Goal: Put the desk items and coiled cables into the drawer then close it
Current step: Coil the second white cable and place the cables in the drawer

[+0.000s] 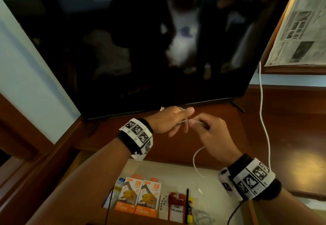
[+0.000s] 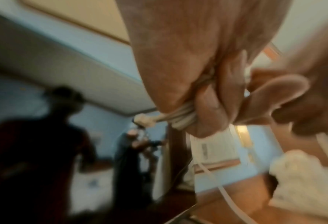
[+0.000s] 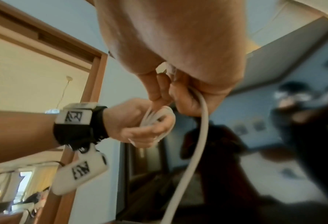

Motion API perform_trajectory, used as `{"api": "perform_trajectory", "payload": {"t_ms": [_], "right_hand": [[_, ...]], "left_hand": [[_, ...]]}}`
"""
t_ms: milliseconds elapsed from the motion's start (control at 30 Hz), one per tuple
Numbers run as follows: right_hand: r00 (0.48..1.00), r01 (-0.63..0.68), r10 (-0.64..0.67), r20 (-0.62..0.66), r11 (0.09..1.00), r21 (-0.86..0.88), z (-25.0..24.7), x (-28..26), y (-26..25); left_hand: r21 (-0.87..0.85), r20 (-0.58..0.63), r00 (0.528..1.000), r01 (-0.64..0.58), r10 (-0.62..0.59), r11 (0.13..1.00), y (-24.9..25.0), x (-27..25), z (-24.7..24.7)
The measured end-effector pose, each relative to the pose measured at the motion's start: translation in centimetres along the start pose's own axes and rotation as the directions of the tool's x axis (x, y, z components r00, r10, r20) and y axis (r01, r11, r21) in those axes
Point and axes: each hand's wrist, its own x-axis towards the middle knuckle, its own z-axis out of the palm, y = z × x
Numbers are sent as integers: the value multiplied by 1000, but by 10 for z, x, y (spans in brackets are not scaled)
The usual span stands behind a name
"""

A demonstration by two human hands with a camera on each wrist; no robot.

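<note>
In the head view both hands are raised over the wooden desk in front of the TV. My left hand (image 1: pixel 173 121) grips a small coil of white cable (image 2: pixel 180 117) wound round its fingers, and a plug end (image 2: pixel 144 119) sticks out. Close beside it, my right hand (image 1: pixel 206 126) pinches the same cable (image 3: pixel 202 115), whose loose tail (image 1: pixel 195 161) hangs in a loop over the open drawer (image 1: pixel 176 173). In the drawer lie two orange charger boxes (image 1: pixel 139 198), a white remote (image 1: pixel 164 205), a red tag (image 1: pixel 176 206), a black pen (image 1: pixel 187 201) and another coiled white cable (image 1: pixel 202 216).
A large dark TV (image 1: pixel 141 48) stands on the desk (image 1: pixel 282 119) right behind the hands. A white cord (image 1: pixel 262 117) hangs from the TV's right side down past my right wrist. A framed newspaper (image 1: pixel 299 27) leans on the wall at the right.
</note>
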Motion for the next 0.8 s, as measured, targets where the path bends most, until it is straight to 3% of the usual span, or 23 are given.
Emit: {"api": "perform_trajectory", "payload": {"t_ms": [100, 167, 300, 333, 367, 433, 500, 533, 600, 667, 733, 800], "right_hand": [[993, 14, -4, -115, 996, 88, 2, 0, 4], [985, 12, 16, -170, 986, 165, 8, -1, 9], [994, -51, 78, -74, 948, 316, 30, -5, 18], [996, -71, 84, -37, 959, 274, 36, -7, 22], [995, -101, 104, -1, 971, 215, 43, -9, 28], [984, -175, 169, 57, 977, 119, 56, -16, 36], [976, -202, 191, 107, 975, 98, 65, -24, 38], [976, -197, 184, 115, 975, 107, 66, -27, 39], [988, -143, 138, 71, 987, 79, 63, -30, 37], [993, -118, 117, 15, 991, 59, 55, -29, 36], [995, -97, 98, -11, 994, 57, 48, -31, 36], [999, -37, 37, -10, 999, 25, 43, -33, 34]], "left_hand": [[-377, 283, 957, 49, 65, 925, 2, -7, -3], [-572, 335, 922, 35, 194, 819, 5, -11, -2], [-867, 136, 923, -65, 361, 494, 16, -15, 12], [-886, 60, 931, -117, 361, 448, 18, -13, 16], [-870, -10, 941, -175, 338, 461, 19, -9, 18], [-702, -144, 957, -278, 251, 655, 20, 0, 23], [-342, -277, 941, -283, 192, 896, 19, 5, 27], [-139, -312, 931, -242, 189, 960, 17, 7, 28], [215, -265, 944, -140, 195, 967, 12, 7, 27], [491, -162, 972, -70, 170, 869, 4, 8, 26], [559, -103, 990, -22, 96, 829, -2, 8, 26], [479, -38, 999, 13, 6, 878, -5, 6, 26]]}}
